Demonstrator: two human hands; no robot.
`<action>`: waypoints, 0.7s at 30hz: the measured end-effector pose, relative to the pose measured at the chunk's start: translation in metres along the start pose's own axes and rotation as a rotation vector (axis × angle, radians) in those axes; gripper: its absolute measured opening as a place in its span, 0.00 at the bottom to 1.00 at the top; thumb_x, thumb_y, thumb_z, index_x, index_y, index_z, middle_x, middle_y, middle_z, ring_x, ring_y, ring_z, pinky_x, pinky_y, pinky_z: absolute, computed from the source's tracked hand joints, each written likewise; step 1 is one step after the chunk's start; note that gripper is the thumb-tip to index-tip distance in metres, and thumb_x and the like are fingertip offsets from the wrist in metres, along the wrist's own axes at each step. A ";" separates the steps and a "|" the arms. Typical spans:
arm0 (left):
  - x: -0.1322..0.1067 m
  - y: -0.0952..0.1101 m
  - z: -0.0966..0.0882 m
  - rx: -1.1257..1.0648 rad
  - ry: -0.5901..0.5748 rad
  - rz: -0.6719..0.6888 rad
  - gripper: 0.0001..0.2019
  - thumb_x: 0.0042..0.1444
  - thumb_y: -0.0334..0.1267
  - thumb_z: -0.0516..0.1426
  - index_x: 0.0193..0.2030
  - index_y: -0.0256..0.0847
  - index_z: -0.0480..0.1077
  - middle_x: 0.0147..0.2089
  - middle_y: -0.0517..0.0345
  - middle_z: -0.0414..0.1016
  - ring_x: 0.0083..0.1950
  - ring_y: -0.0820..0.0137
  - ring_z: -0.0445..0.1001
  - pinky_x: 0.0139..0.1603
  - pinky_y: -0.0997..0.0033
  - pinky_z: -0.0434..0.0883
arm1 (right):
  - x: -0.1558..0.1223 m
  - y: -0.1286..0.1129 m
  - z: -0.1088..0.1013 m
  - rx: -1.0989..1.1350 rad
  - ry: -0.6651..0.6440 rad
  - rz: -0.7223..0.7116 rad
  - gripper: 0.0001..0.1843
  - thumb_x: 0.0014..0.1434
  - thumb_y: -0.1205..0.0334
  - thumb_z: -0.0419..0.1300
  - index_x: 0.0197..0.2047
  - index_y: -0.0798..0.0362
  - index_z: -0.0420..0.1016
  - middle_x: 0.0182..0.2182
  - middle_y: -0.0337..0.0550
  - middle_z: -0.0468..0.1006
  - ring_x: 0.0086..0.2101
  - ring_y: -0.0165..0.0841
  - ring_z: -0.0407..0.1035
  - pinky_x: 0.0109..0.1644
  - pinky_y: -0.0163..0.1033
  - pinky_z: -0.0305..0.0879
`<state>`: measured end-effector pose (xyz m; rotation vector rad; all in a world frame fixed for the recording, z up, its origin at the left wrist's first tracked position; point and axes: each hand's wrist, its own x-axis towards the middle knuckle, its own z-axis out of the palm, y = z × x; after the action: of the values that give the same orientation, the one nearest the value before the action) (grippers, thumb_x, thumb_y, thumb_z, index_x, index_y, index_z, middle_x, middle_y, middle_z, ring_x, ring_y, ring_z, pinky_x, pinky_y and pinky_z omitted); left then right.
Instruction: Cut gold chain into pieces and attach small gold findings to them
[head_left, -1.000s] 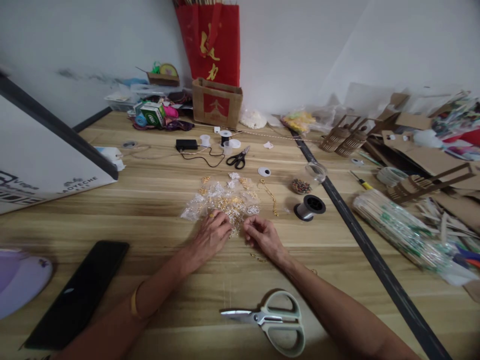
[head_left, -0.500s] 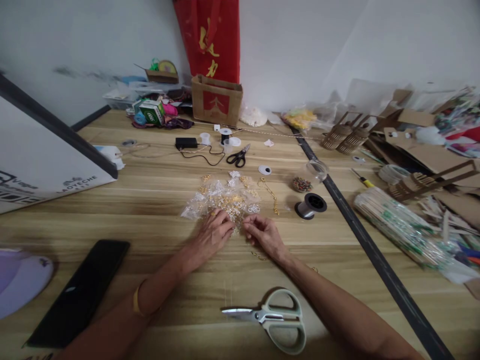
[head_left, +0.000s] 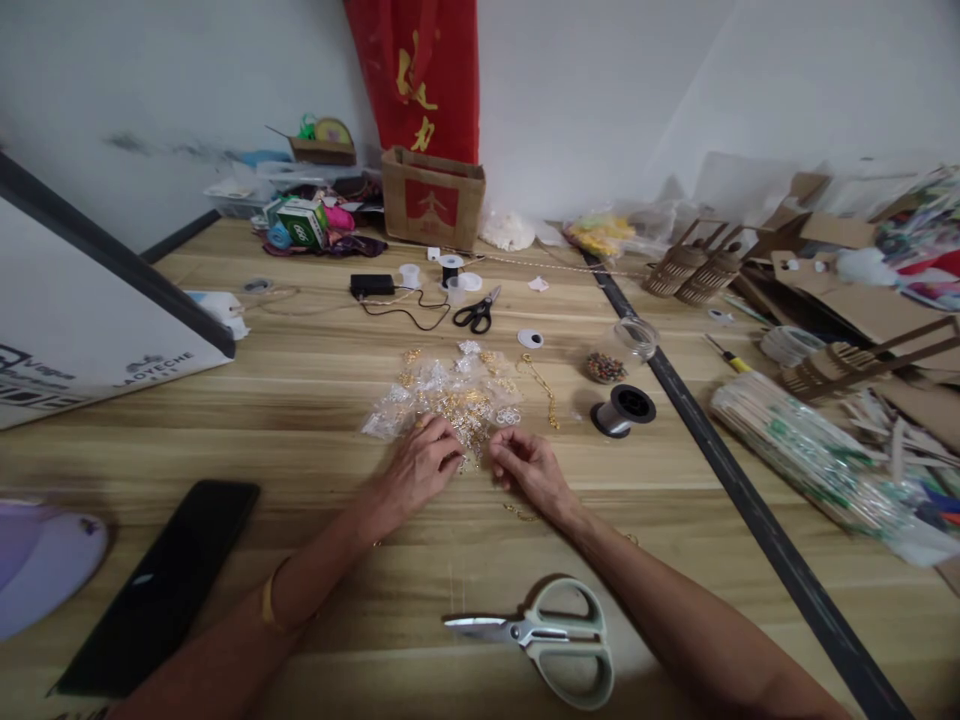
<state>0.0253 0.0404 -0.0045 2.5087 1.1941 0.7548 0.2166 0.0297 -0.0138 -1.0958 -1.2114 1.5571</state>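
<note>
A heap of small gold and silver jewelry findings [head_left: 471,415], mixed with clear plastic bags [head_left: 394,405], lies mid-table. At its left front edge is my left hand [head_left: 427,462], with fingers curled and tips by the loose pieces; whatever they pinch is hidden. My right hand [head_left: 529,468] rests just right of the heap, thumb and forefinger pressed together on something too small to name. Close below it lies a short piece of gold chain [head_left: 519,513]. A longer gold chain [head_left: 541,388] stretches behind the right hand.
Light-handled scissors [head_left: 559,640] lie in front of me, between my forearms. A wire spool [head_left: 624,410] and a tipped jar of beads [head_left: 607,365] stand to the right. Black scissors [head_left: 476,312] lie farther back. A dark phone or tablet [head_left: 157,590] lies at left.
My left hand has drawn slightly left, away from the right hand, widening the gap between them. The right hand has shifted a touch to the right, its fingers still pinched.
</note>
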 end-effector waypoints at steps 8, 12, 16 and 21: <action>-0.001 -0.003 0.003 0.003 0.027 -0.023 0.06 0.56 0.32 0.56 0.30 0.39 0.72 0.35 0.54 0.69 0.44 0.65 0.64 0.47 0.62 0.65 | 0.001 -0.005 -0.002 0.022 0.019 0.000 0.18 0.48 0.48 0.64 0.30 0.54 0.67 0.17 0.32 0.66 0.17 0.23 0.59 0.19 0.28 0.58; 0.000 -0.003 0.002 0.005 0.030 -0.064 0.05 0.56 0.33 0.56 0.30 0.39 0.72 0.35 0.55 0.70 0.43 0.65 0.65 0.47 0.62 0.65 | 0.000 -0.007 -0.003 0.031 0.024 0.022 0.18 0.48 0.48 0.64 0.30 0.54 0.67 0.17 0.32 0.66 0.16 0.23 0.58 0.18 0.29 0.56; -0.001 -0.004 0.002 0.013 0.038 -0.094 0.05 0.56 0.32 0.56 0.30 0.39 0.72 0.34 0.56 0.70 0.42 0.66 0.65 0.48 0.62 0.64 | 0.001 -0.007 -0.002 0.039 0.033 0.029 0.18 0.47 0.48 0.65 0.30 0.54 0.67 0.17 0.32 0.66 0.16 0.23 0.58 0.18 0.29 0.56; -0.001 -0.005 0.003 0.007 0.039 -0.095 0.05 0.56 0.31 0.56 0.31 0.39 0.72 0.34 0.56 0.71 0.41 0.66 0.65 0.45 0.63 0.65 | 0.001 -0.005 -0.003 0.050 0.016 0.015 0.18 0.48 0.48 0.65 0.30 0.54 0.66 0.17 0.32 0.66 0.17 0.23 0.58 0.18 0.28 0.56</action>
<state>0.0232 0.0433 -0.0095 2.4338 1.3200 0.7804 0.2196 0.0324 -0.0093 -1.0851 -1.1500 1.5784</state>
